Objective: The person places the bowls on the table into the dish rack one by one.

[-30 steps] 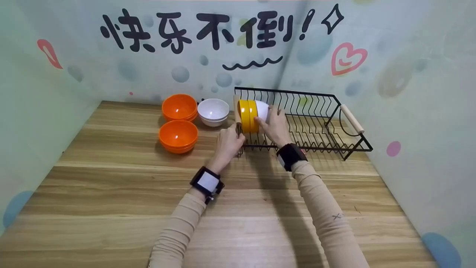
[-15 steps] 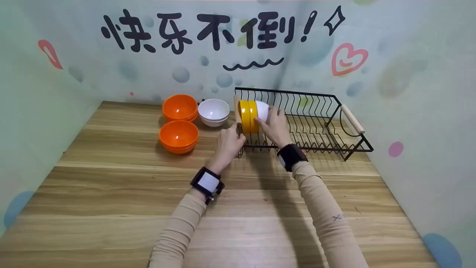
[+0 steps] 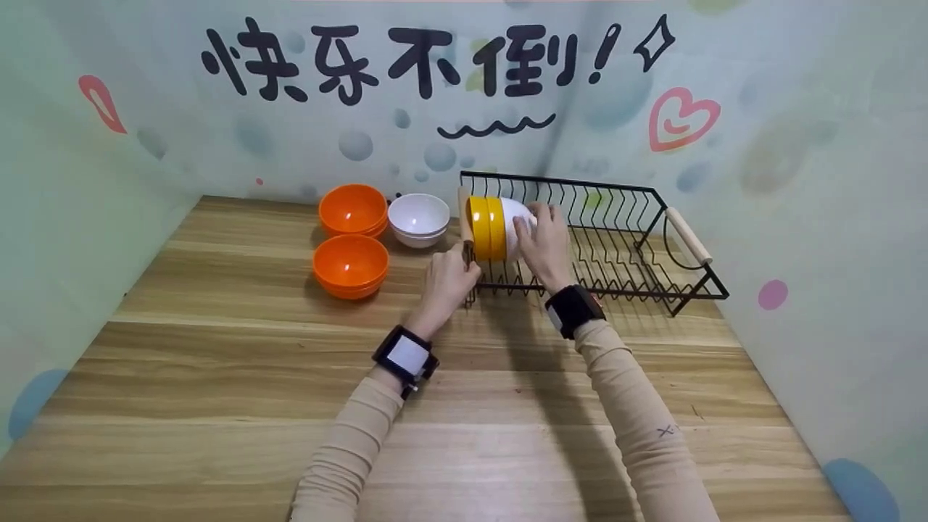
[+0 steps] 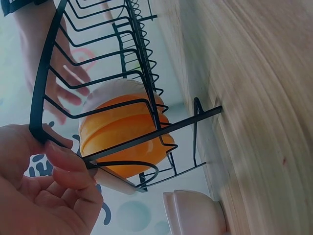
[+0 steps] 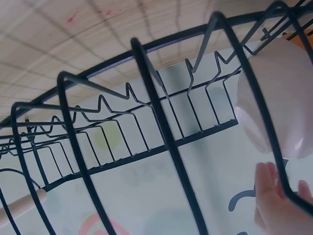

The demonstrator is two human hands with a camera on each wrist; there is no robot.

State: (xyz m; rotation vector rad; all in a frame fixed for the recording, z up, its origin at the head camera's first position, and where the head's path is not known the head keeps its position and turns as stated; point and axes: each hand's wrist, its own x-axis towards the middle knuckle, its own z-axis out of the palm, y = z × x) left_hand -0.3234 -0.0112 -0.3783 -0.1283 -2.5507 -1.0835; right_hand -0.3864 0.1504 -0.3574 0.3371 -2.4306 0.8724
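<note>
Several nested bowls lie on their sides at the left end of the black wire dish rack (image 3: 558,181). Yellow bowls (image 3: 486,228) face left, and a rounded white bowl base (image 3: 511,210) shows at their right; whether it is a separate bowl I cannot tell. My left hand (image 3: 451,279) pinches the rack's front left corner between thumb and fingers, plain in the left wrist view. Beside the white base is my right hand (image 3: 549,246), fingers loosely bent. In the right wrist view, its fingers (image 5: 266,191) are just below the white base, apart from it.
Two stacks of orange bowls (image 3: 351,264) and a stack of white bowls (image 3: 419,215) stand left of the rack. A wooden handle (image 3: 689,235) is at the rack's right end. The wooden tabletop (image 3: 464,435) meets a printed backdrop (image 3: 406,145).
My right hand has let go of the bowls and drawn slightly to the right, uncovering more of the white base. My left hand keeps its grip on the rack.
</note>
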